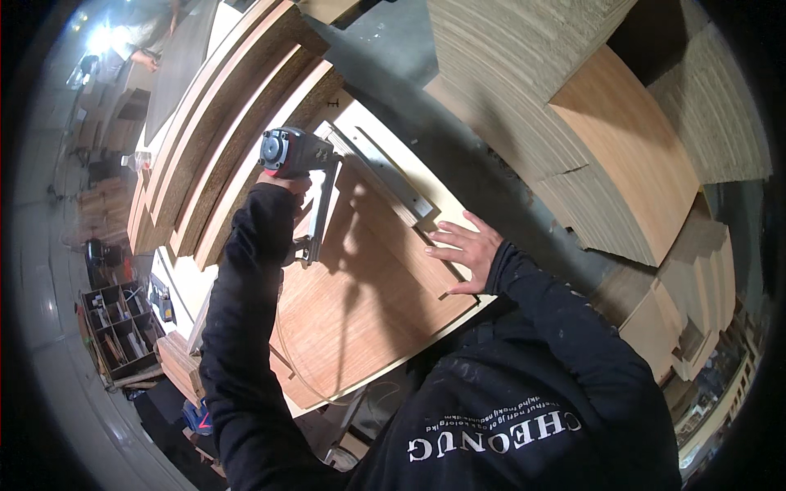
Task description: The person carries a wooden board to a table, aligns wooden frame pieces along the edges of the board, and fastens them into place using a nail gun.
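My left hand point(286, 183) is wrapped round the handle of a black nail gun point(307, 154), held above the left part of a flat wood-veneer panel point(368, 303). A thin air hose point(282, 340) trails over the panel's lower left. My right hand point(465, 250) lies with fingers spread on the panel's right edge, beside a narrow wooden strip along that edge. Just beyond those fingertips is the end of a pale metal-looking bar point(393, 184). My left fingers are partly hidden by the sleeve and the tool.
Stacked curved wooden panels point(246, 98) stand close on the left, by the nail gun. Large stacks of curved boards point(524, 106) rise to the right. A compartmented bin point(123, 327) sits at the lower left. Another person's hand point(146, 60) shows at the far upper left.
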`<state>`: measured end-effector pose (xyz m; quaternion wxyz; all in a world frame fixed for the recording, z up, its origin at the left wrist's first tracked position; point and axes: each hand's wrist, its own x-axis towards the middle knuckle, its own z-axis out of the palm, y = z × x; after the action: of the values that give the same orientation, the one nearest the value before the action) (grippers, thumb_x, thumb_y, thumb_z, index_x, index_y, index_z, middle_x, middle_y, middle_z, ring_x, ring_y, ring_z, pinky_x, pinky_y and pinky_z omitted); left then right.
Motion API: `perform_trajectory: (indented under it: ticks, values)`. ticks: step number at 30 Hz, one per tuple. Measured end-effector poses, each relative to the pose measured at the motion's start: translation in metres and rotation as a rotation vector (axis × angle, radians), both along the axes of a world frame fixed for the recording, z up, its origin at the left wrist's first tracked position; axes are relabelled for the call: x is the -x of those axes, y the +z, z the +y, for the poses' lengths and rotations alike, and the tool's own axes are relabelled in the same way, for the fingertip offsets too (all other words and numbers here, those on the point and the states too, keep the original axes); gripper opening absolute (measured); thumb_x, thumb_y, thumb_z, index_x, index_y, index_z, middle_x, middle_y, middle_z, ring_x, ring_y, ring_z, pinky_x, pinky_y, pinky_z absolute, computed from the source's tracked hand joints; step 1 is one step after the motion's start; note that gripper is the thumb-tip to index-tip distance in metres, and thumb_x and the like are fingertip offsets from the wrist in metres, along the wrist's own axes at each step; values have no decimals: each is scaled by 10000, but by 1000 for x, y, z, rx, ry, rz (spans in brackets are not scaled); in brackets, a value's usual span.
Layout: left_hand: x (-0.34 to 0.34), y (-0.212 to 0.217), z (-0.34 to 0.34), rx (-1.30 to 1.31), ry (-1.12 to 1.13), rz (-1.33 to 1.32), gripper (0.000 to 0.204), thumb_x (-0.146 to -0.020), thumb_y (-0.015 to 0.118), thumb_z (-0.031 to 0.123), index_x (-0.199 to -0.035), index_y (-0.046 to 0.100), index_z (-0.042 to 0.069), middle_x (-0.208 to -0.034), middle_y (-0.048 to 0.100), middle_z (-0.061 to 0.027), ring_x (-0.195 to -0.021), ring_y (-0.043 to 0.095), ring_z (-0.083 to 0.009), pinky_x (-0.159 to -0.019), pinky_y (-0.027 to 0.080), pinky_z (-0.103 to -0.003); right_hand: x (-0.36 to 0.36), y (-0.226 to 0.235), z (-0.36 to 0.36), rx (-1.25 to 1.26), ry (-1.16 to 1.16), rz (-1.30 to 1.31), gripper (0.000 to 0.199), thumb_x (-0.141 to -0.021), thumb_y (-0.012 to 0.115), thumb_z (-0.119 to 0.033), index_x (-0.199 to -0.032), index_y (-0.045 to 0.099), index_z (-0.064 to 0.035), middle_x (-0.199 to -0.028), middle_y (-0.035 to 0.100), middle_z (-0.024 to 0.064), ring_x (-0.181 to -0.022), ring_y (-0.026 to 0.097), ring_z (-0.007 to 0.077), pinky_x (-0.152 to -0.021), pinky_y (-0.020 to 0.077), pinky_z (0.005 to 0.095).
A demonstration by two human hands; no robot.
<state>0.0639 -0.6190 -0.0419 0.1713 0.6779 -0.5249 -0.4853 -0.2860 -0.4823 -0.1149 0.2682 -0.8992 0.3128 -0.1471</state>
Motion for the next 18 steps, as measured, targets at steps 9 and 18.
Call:
perform_trajectory:
  ticks: [9, 18]
  values:
    - [27, 7, 17, -17, 1, -140, 264, -627, 639, 47, -883, 577, 64, -540, 498, -41, -369, 451, -154, -325, 382, -290, 3, -5, 3, 11, -8, 4, 713, -594, 657, -515, -1214, 443, -234, -1248, 435, 63, -1212, 347, 222, -1016, 193, 488]
    - [8, -19, 10, 213, -65, 73, 237, -640, 634, 61, -868, 574, 70, -543, 506, -46, -351, 450, -164, -302, 370, -291, 1, -4, 3, 25, -6, 12, 711, -599, 652, -517, -1209, 444, -219, -1248, 435, 64, -1213, 345, 222, -1016, 197, 484]
